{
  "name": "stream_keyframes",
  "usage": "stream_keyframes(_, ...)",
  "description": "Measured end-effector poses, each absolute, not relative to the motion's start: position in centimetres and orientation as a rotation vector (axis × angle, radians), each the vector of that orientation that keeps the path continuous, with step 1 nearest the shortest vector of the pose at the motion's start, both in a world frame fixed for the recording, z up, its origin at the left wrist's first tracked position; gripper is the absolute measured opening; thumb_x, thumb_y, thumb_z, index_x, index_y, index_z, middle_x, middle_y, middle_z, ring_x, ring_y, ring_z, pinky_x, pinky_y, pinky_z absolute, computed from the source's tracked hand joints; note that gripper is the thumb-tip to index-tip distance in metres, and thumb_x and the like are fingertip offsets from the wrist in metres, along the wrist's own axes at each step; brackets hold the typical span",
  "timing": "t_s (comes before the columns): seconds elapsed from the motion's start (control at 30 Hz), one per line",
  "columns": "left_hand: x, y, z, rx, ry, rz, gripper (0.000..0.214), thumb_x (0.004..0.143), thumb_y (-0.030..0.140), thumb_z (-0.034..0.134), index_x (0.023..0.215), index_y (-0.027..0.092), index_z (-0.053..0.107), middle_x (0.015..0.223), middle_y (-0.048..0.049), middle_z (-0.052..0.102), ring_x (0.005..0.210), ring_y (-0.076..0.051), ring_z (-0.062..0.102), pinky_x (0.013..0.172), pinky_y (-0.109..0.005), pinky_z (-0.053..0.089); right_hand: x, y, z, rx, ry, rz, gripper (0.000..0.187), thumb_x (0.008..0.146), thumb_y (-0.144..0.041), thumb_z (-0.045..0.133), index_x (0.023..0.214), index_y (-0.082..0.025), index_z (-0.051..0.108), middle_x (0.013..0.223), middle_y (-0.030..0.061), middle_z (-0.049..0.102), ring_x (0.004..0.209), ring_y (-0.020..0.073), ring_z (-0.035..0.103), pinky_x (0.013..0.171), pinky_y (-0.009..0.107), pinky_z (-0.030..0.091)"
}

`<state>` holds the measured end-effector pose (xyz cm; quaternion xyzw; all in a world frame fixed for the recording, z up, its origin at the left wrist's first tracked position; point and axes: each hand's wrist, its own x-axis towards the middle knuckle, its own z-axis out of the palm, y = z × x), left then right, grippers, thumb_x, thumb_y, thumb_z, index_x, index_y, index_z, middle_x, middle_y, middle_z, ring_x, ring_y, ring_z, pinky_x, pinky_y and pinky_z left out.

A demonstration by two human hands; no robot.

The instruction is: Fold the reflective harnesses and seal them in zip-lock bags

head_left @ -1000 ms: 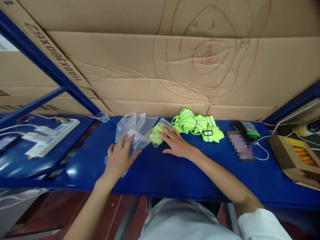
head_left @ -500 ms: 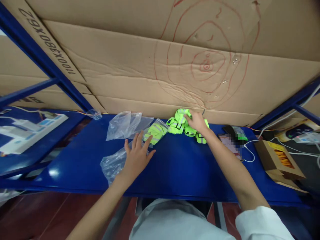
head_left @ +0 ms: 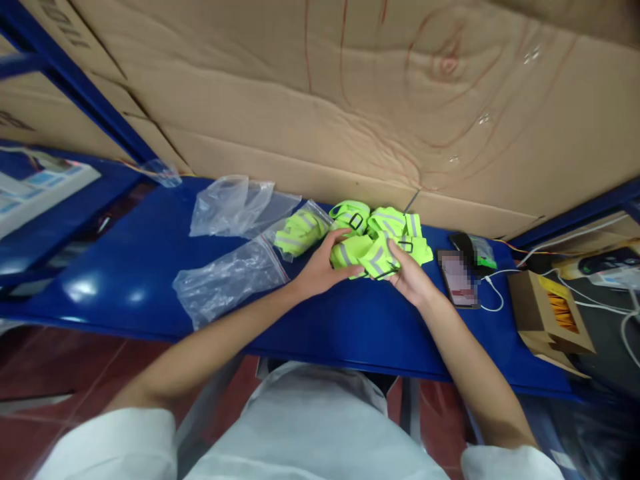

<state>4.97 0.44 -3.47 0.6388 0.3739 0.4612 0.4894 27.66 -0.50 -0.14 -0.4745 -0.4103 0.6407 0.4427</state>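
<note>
Both my hands hold one neon-yellow reflective strap [head_left: 364, 255] above the blue table [head_left: 150, 273]. My left hand [head_left: 320, 263] grips its left end with curled fingers. My right hand [head_left: 411, 277] pinches its right end. Behind the strap lies a pile of more yellow reflective straps [head_left: 387, 223] with black buckles. To the left, one strap sits inside a clear zip bag [head_left: 299, 230]. An empty clear zip bag [head_left: 227, 279] lies flat nearer me on the left, apart from my hands.
More empty clear bags [head_left: 233, 207] lie at the back left. A phone [head_left: 457, 279] with a white cable and a small green item sit right of the straps. An open cardboard box [head_left: 550, 313] stands at the far right. A cardboard wall [head_left: 350, 100] backs the table.
My left hand left the empty bag and moved right to the straps. My right hand drew one strap from the pile toward me. Both hands now hold it.
</note>
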Motion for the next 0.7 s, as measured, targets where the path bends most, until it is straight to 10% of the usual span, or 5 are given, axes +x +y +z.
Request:
stream_keyframes(0.17, 4.7, 1.7, -5.4, 1.204, 1.014, 1.026, 0.060, 0.079, 0.051, 0.086, 0.122, 0.016, 0.062, 0.116, -0.0106, 0.074, 0.107, -0.027, 0.070, 0.096, -0.041, 0.057, 28.2, -2.1, -3.2, -1.081, -1.198, 1.435, 0.083, 0.088, -0.065, 0.072, 0.159, -0.046, 0.033, 0.166, 0.0044, 0.036, 0.106, 0.0182, 0.070, 0.094, 0.043, 0.065)
stream_keyframes(0.4, 3.5, 1.1, -3.7, 0.885, 0.822, 0.761, 0.057, 0.081, 0.044, 0.088, 0.127, 0.017, 0.071, 0.120, -0.0094, 0.077, 0.103, -0.022, 0.074, 0.090, -0.029, 0.058, 27.1, -4.5, -4.2, -1.279, -1.944, 0.369, 0.109, 0.083, -0.069, 0.075, 0.168, -0.027, 0.019, 0.146, 0.0194, 0.053, 0.120, 0.0354, 0.062, 0.105, 0.059, 0.054)
stream_keyframes(0.7, 3.5, 0.1, -3.9, 0.571, 0.716, 0.502, 0.046, 0.073, 0.042, 0.091, 0.111, 0.019, 0.078, 0.098, -0.0083, 0.079, 0.072, -0.017, 0.071, 0.063, -0.026, 0.054, 27.4, -4.5, -4.2, -1.137, -1.974, 0.425, 0.132, 0.071, -0.096, 0.057, 0.169, -0.028, -0.001, 0.166, 0.0227, 0.024, 0.140, 0.0440, 0.052, 0.113, 0.064, 0.047)
